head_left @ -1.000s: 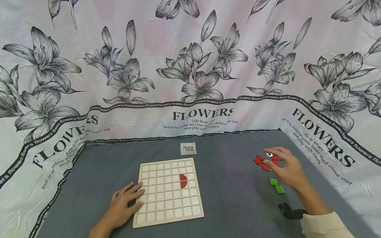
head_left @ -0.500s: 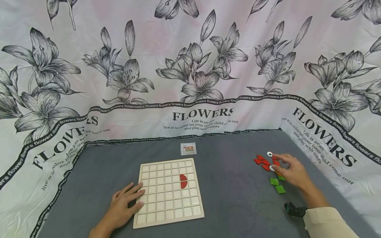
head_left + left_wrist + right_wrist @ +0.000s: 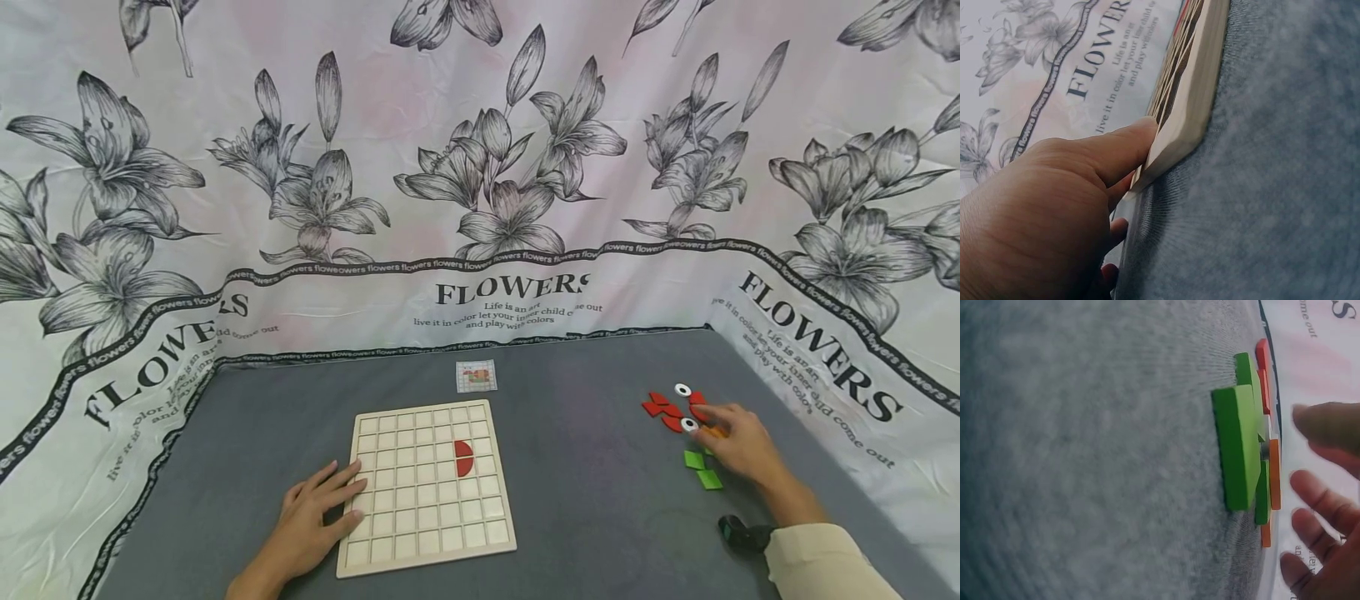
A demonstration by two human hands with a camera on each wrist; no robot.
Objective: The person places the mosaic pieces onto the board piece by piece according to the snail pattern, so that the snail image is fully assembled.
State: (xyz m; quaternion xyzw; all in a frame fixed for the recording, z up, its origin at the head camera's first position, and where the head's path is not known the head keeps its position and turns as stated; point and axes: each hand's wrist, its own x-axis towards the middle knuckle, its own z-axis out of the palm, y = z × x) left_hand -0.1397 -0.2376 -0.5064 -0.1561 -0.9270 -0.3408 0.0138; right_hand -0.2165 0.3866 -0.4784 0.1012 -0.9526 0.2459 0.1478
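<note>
My left hand [image 3: 311, 517] rests on the left edge of a pale wooden grid board [image 3: 427, 562], fingers stretched over its rim. In the left wrist view, the thumb touches the side of the board [image 3: 1191, 106]. Two red quarter-round tiles [image 3: 464, 458] sit on the board, forming a half circle. My right hand [image 3: 742, 442] hovers over loose tiles, its fingers spread and holding nothing in the right wrist view. Around it lie several red tiles [image 3: 671, 423], two white round tiles [image 3: 682, 390] with dark centres, green tiles [image 3: 708, 479] and orange tiles [image 3: 716, 432] partly hidden by the hand.
A small picture card [image 3: 476, 376] lies behind the board on the grey cloth [image 3: 585, 467]. A flower-printed curtain [image 3: 510, 300] encloses the back and sides. A black device [image 3: 742, 533] is strapped at the right wrist.
My right hand has drawn back slightly toward me over the tiles, uncovering the two white round tiles and more red ones. My left hand and the board stay put.
</note>
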